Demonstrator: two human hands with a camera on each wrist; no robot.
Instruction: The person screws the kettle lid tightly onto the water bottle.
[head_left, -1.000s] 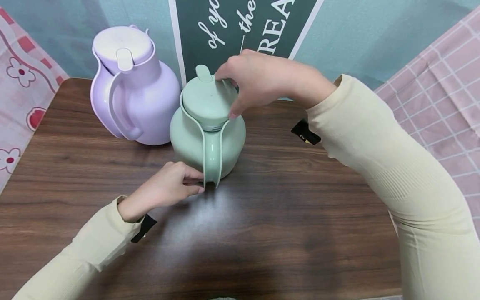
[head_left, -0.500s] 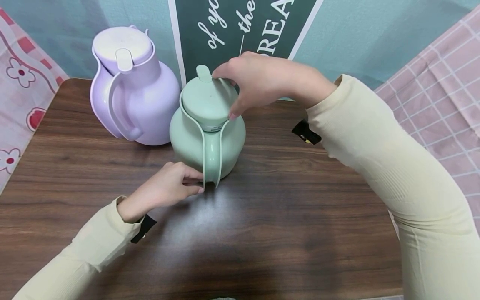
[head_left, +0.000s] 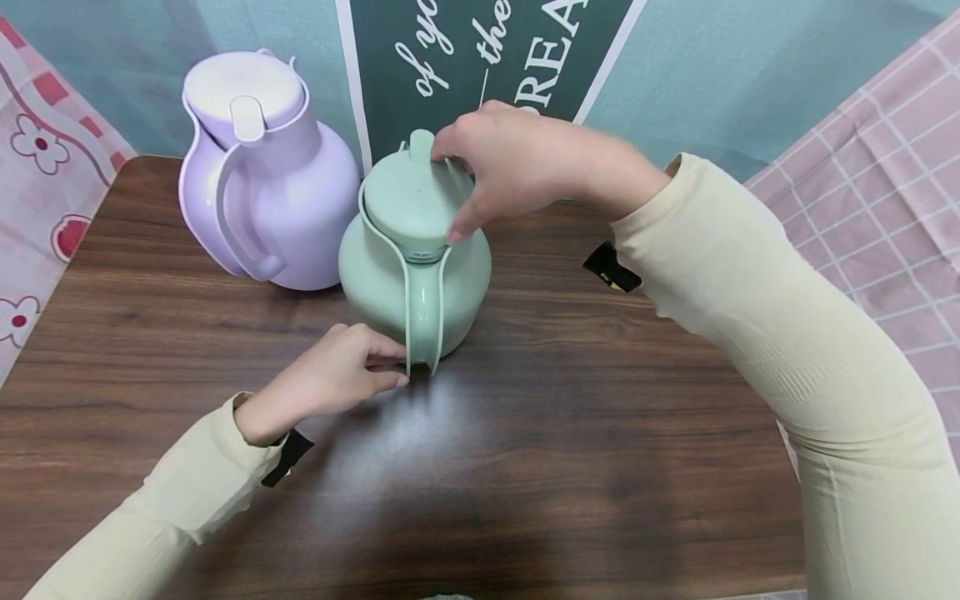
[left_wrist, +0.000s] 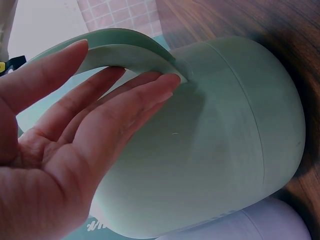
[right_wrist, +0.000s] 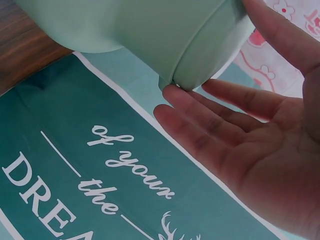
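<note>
A pale green vacuum jug point(head_left: 375, 283) stands upright on the table with its handle point(head_left: 425, 312) toward me. My left hand point(head_left: 337, 371) pinches the lower end of that handle. In the left wrist view its thumb lies at the outer side and its fingers point(left_wrist: 120, 107) reach under the inner side. Over the jug's top, my right hand point(head_left: 525, 158) grips the round green lid point(head_left: 408, 200) from the right, thumb near the handle and fingers at the far rim by the lid's tab point(head_left: 422, 146). The right wrist view shows the fingertips point(right_wrist: 177, 95) at the lid's edge.
A lilac jug point(head_left: 300, 200) of the same shape stands close on the left. Behind both hangs a blue-green cloth with a dark lettered panel point(head_left: 480, 75). Patterned pink cloths border the brown wooden table point(head_left: 570, 467) left and right. A grey object point(head_left: 446, 597) peeks in at the bottom edge.
The lid's tab has shifted right, so the lid has turned clockwise as seen from above. My right thumb has moved slightly left along the near rim. The left hand has stayed at the handle.
</note>
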